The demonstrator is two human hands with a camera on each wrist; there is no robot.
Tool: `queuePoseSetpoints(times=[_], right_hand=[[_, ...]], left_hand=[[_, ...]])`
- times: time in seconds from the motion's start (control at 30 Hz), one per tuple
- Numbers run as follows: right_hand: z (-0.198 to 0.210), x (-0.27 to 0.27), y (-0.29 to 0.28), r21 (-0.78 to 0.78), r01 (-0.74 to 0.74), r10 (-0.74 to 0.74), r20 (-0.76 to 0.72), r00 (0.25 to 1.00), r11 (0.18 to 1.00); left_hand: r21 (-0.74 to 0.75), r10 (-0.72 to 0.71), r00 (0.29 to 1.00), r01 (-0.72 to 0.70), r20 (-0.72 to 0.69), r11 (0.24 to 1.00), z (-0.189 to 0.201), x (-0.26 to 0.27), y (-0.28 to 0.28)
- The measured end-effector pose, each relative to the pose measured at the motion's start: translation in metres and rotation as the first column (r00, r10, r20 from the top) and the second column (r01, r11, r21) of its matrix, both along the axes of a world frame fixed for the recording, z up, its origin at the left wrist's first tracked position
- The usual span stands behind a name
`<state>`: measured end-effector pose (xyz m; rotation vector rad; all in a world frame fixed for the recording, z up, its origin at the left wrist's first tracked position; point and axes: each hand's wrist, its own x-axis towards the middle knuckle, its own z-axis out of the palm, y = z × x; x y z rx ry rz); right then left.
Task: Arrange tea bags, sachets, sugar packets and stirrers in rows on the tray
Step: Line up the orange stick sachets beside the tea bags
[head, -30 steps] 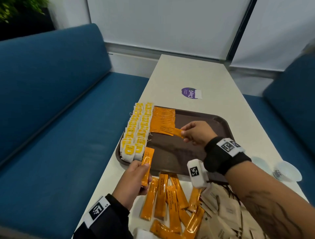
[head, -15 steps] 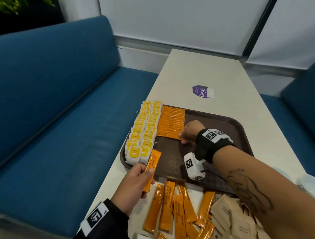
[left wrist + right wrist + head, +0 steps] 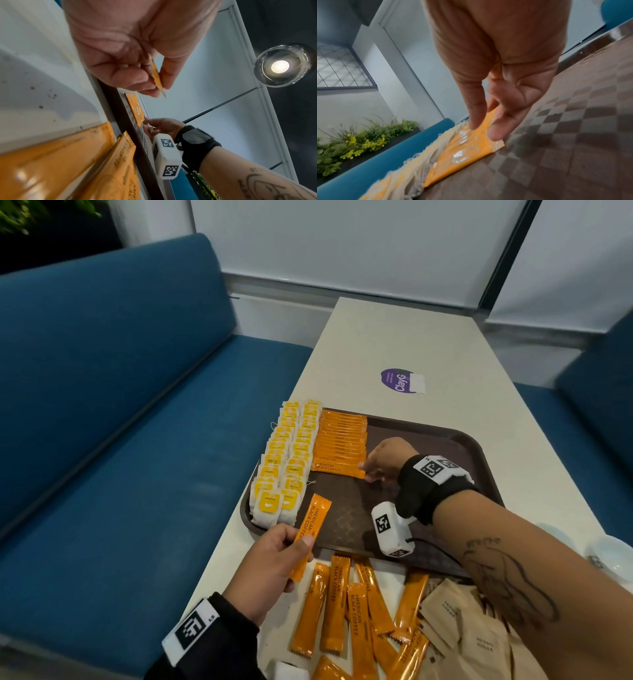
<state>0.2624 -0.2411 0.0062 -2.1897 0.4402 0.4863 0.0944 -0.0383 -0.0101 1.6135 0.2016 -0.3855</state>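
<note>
Pinching one orange foil coffee sachet (image 3: 310,534) between thumb and fingers, my left hand (image 3: 270,570) holds it over the 7 o'clock corner of the dark brown plastic tray (image 3: 445,440). My right hand (image 3: 385,458), fingers extended and relaxed, touches the nearest sachet's end in the overlapped orange sachet row (image 3: 340,445) at the tray's 11 o'clock. Two rows of yellow-labelled white tea bags (image 3: 286,463) line the 9 o'clock edge. Loose orange sachets (image 3: 342,611) and tan paper sugar packets (image 3: 462,631) lie on the white table (image 3: 394,337) at 6 o'clock.
</note>
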Motion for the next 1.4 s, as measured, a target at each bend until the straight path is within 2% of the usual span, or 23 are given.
queuePoseSetpoints(times=[0.1,0.2,0.33,0.43,0.6,0.8,0.93,1.07,1.2,1.4], right_hand=[[0.018,-0.024,0.001,0.069,-0.044,0.038,0.089,0.995,0.997],[0.035,-0.068,0.006,0.218,-0.102,0.064,0.174,0.983,0.971],[0.041,-0.134,0.018,0.311,-0.255,0.22,0.146,0.965,0.915],[0.035,-0.164,0.028,0.433,-0.297,0.267,0.129,0.955,0.851],[0.019,-0.184,0.044,0.539,-0.214,0.121,0.203,0.972,0.814],[0.018,-0.173,0.037,0.646,-0.016,-0.113,0.158,0.981,0.764],[0.029,-0.143,0.014,0.507,0.097,-0.206,0.164,0.965,0.856],[0.031,-0.094,-0.007,0.288,0.13,-0.175,0.137,0.975,0.949],[0.021,-0.054,-0.006,0.122,0.104,-0.104,0.001,0.995,0.987],[0.007,-0.018,0.01,0.016,0.08,-0.077,-0.143,0.987,0.997]], left_hand=[[-0.008,-0.016,1.0,0.016,0.02,1.0,0.002,-0.003,0.001],[-0.061,0.006,1.0,-0.005,0.025,0.998,0.005,-0.008,0.0],[-0.198,0.11,0.993,-0.099,0.045,0.975,0.01,-0.013,-0.001],[-0.241,0.165,0.983,-0.142,0.077,0.96,0.013,-0.015,-0.004],[-0.3,0.22,0.972,-0.187,0.081,0.935,0.017,-0.018,-0.016],[-0.304,0.209,0.976,-0.181,0.064,0.936,0.015,-0.018,-0.017],[-0.247,0.19,0.98,-0.171,0.059,0.954,0.009,-0.015,-0.007],[-0.122,0.106,0.992,-0.098,0.062,0.988,0.001,-0.011,0.005],[0.008,0.002,1.0,-0.002,0.03,1.0,-0.005,-0.008,0.009],[0.078,-0.072,0.997,0.073,-0.017,0.994,-0.008,-0.003,0.012]])
